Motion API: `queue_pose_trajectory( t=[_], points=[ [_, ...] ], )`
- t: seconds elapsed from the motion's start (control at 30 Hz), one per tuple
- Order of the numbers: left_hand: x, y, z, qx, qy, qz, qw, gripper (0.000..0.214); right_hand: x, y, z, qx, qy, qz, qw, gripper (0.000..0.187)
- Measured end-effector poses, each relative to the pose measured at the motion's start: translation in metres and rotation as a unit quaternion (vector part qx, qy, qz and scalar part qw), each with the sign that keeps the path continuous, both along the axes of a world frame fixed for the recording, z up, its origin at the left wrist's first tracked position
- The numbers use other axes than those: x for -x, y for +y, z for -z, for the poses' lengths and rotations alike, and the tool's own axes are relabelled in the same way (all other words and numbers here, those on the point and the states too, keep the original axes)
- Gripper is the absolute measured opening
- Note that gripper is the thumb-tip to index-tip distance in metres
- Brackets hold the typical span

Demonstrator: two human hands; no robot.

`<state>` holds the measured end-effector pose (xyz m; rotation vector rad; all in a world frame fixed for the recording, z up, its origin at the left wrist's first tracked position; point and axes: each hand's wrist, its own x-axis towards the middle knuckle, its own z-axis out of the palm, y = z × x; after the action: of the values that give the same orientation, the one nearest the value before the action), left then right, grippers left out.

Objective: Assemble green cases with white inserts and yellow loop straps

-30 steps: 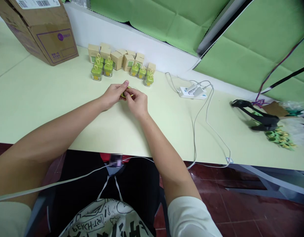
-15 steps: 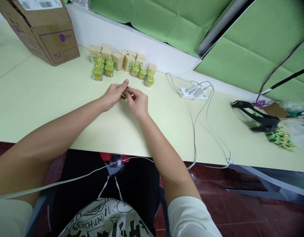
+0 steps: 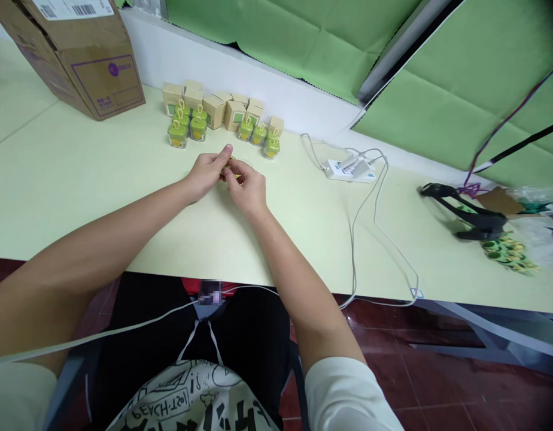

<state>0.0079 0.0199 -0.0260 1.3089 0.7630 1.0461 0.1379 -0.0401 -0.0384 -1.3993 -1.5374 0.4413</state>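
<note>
Over the table, my left hand (image 3: 207,174) and my right hand (image 3: 248,185) meet, fingertips pinched together. Between them is a small yellow-green piece (image 3: 237,175), mostly covered by the fingers, so its kind is hard to make out. A thin pale strand arcs above the right fingers. Behind the hands stand little glass jars with green lids and cord loops, one group (image 3: 198,127) to the left and another (image 3: 271,147) to the right. Small kraft boxes (image 3: 214,111) line up behind the jars.
A large cardboard box (image 3: 106,84) stands at the back left. To the right lies a white power strip (image 3: 337,170) with cables running over the table edge. Farther right are a black stand-like object (image 3: 480,221) and a pile of green pieces (image 3: 510,251).
My fingers have closed further over the yellow-green piece, so less of it shows. My right hand has shifted slightly left; the jars and boxes stay in place.
</note>
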Motion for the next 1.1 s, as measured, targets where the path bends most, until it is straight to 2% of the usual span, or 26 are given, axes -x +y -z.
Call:
queue_pose_trajectory(
  t=[0.37,0.67,0.9,1.1],
  points=[
    [0.0,0.0032,-0.0009,-0.006,0.013,-0.012,1.0,0.073,-0.0016,0.0024,0.0009,-0.011,0.013,0.027,1.0,0.024],
    [0.0008,0.0,-0.004,0.019,0.015,0.032,0.999,0.078,-0.0037,0.0028,0.0037,0.006,0.022,0.003,1.0,0.027],
    [0.0027,0.008,0.0009,0.026,0.023,0.033,0.999,0.079,-0.0044,0.0031,0.0018,0.014,0.008,-0.006,1.0,0.026],
    [0.0029,0.0061,-0.0015,0.017,0.025,0.022,0.999,0.08,-0.0037,0.0019,-0.0023,0.012,0.006,0.005,1.0,0.023]
  ],
)
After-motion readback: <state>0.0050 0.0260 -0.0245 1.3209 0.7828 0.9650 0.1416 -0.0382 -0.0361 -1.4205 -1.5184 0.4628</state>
